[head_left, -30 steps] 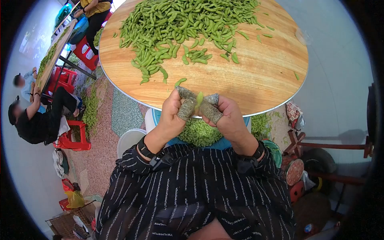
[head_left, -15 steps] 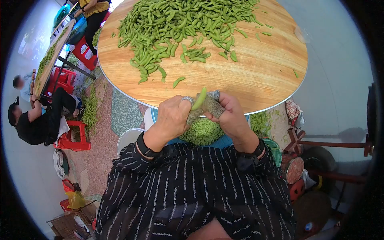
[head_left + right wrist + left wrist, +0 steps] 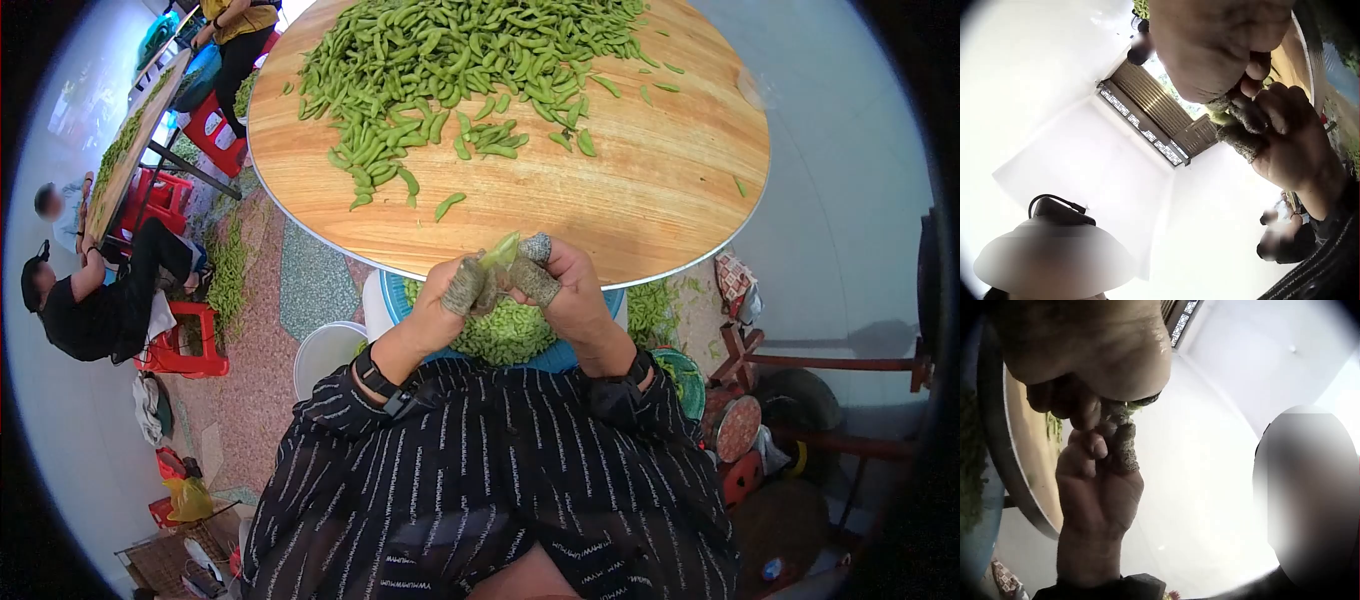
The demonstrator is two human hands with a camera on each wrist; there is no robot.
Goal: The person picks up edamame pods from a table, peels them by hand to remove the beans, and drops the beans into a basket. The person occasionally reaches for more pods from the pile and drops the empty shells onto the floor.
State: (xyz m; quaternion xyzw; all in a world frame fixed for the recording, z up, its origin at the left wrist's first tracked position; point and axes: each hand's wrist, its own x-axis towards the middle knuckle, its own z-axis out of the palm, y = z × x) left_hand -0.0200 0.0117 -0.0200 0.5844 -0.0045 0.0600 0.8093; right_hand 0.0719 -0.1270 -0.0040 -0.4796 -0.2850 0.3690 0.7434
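1. While pinched by the curled left hand (image 3: 438, 302), held up at the near edge of the round table (image 3: 610, 190): a green pod (image 3: 504, 250).
2. Drawn in narrow from the right, with thumb and finger closed at the same pod: the right hand (image 3: 580, 302).
3. Worn on the thumbs and fingers around the pod: woven finger covers (image 3: 535, 283).
4. Heaped at the far side of the table, spilling toward the left: whole pods (image 3: 450, 60).
5. Lying apart, nearer the hands: a single loose pod (image 3: 449, 207).
6. Below the hands, just beneath the near rim: shelled beans (image 3: 505, 338) in a blue basin (image 3: 562, 357).
7. Set on the floor: left, a white bucket (image 3: 320, 358); right, a green basket (image 3: 690, 392).
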